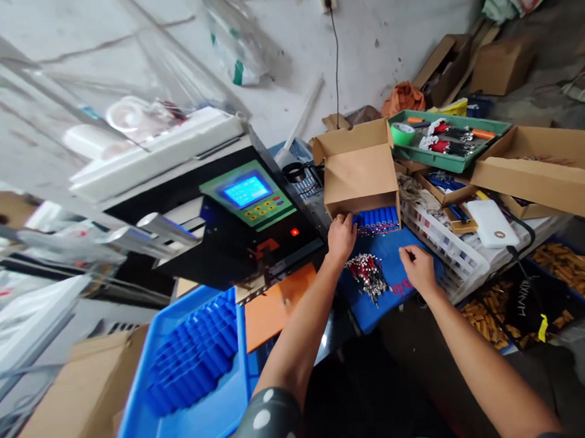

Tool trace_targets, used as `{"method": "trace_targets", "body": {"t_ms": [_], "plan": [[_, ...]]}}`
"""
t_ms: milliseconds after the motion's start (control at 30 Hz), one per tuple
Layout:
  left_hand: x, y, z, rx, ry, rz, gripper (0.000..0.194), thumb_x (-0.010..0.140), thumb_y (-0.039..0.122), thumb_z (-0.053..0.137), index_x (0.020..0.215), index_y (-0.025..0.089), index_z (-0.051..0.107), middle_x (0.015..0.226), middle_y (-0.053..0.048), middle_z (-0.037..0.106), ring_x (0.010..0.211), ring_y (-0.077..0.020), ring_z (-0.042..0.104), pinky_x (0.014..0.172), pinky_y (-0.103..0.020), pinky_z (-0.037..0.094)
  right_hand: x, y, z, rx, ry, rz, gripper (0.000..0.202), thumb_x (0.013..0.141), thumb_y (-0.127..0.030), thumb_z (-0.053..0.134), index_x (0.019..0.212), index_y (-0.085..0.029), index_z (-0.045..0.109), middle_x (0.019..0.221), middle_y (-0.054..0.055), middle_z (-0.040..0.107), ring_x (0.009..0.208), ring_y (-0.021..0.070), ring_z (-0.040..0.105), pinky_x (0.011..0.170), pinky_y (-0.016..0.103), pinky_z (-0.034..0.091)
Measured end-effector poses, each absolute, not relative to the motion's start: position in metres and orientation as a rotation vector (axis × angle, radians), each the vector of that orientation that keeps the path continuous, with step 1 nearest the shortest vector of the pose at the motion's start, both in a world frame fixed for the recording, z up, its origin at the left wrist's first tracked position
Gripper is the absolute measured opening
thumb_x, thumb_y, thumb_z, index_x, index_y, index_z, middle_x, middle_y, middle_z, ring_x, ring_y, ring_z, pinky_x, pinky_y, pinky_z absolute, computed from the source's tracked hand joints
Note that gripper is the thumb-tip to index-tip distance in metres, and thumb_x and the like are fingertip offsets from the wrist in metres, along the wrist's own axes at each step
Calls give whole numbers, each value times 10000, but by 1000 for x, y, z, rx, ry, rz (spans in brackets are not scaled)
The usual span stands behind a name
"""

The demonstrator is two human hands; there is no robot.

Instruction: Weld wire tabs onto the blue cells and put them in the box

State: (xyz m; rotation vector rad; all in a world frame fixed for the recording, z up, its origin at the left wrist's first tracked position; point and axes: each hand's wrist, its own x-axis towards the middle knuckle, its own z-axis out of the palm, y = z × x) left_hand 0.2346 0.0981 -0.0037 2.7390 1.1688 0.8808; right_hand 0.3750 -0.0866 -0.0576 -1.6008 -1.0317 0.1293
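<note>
My left hand is at the front left corner of an open cardboard box, its fingers bent beside a row of blue cylinders inside. What those fingers hold, if anything, is hidden. To the right, over the blue mat, my right hand is curled with thumb and fingers together; anything between them is too small to make out. Between both hands, a bunch of red and black wires with white ends lies on the mat.
A machine with a lit display stands left, by an orange plate. A blue tray holds many blue cylinders. A white basket, a green tray, a white power bank and an open carton are right.
</note>
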Motion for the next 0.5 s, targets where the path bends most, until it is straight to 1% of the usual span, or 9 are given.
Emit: {"method": "trace_targets", "body": {"t_ms": [167, 233, 400, 500], "plan": [[241, 107, -14, 2900, 1102, 641, 462, 834, 211, 518, 1276, 91, 575, 1161, -205, 581, 1027, -327, 536, 914, -450, 407, 375, -88, -56, -1566, -1027, 138, 291, 912, -398, 504, 728, -203, 616, 704, 48, 628, 669, 181, 574, 700, 301, 448], [238, 108, -16, 2915, 1071, 588, 483, 832, 182, 495, 1301, 85, 561, 1189, -211, 571, 1038, -329, 531, 917, -454, 407, 375, -89, -56, -1553, -1022, 137, 287, 911, -392, 506, 726, -202, 615, 703, 48, 626, 669, 181, 572, 696, 301, 445], [239, 113, -22, 2813, 1068, 646, 442, 871, 134, 420, 1277, 92, 589, 1177, -204, 587, 1039, -304, 552, 942, -450, 429, 376, -89, -56, -1553, -1004, 143, 292, 910, -401, 503, 724, -203, 610, 706, 49, 624, 675, 185, 574, 706, 302, 451], [239, 107, -16, 2700, 1037, 733, 445, 845, 135, 495, 1280, 112, 582, 1191, -184, 589, 1102, -299, 542, 1002, -455, 423, 378, -89, -57, -1555, -1029, 121, 290, 911, -390, 503, 726, -197, 615, 710, 49, 630, 681, 183, 578, 710, 300, 447]]}}
